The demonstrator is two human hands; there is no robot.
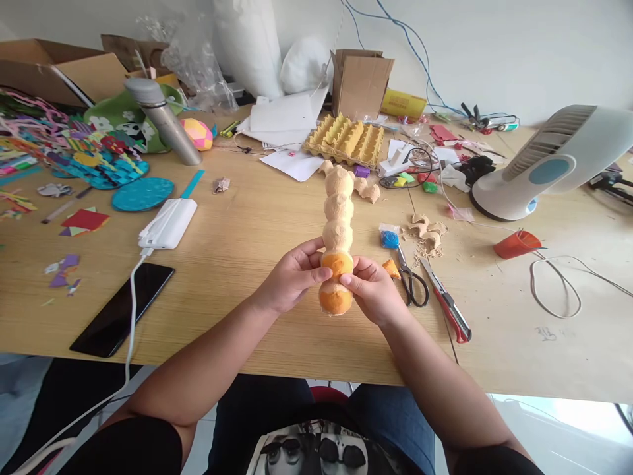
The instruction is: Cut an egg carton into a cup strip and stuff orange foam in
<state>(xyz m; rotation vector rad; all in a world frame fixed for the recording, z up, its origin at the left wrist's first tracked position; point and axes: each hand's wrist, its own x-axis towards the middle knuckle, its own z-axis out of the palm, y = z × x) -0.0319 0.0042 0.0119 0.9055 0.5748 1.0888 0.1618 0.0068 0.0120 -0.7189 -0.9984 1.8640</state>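
Observation:
A long strip of joined rounded bumps (338, 219) is held over the table between both hands. Its two nearest bumps are orange; the others are pale tan. My left hand (297, 276) grips its left edge, thumb on the upper orange bump. From the right, my right hand (372, 287) pinches the same strip, its thumb near the joint between the orange bumps. Black-handled scissors (412, 280) and a small orange piece (391, 268) lie just right of my right hand. A red utility knife (449, 305) lies farther right.
A white power bank (168, 224) and black phone (122, 309) lie left. Tan scraps (426, 232), an orange cup on its side (517, 244) and a white fan (534, 165) are right. A yellow egg tray (345, 140) and cardboard box (361, 84) stand behind.

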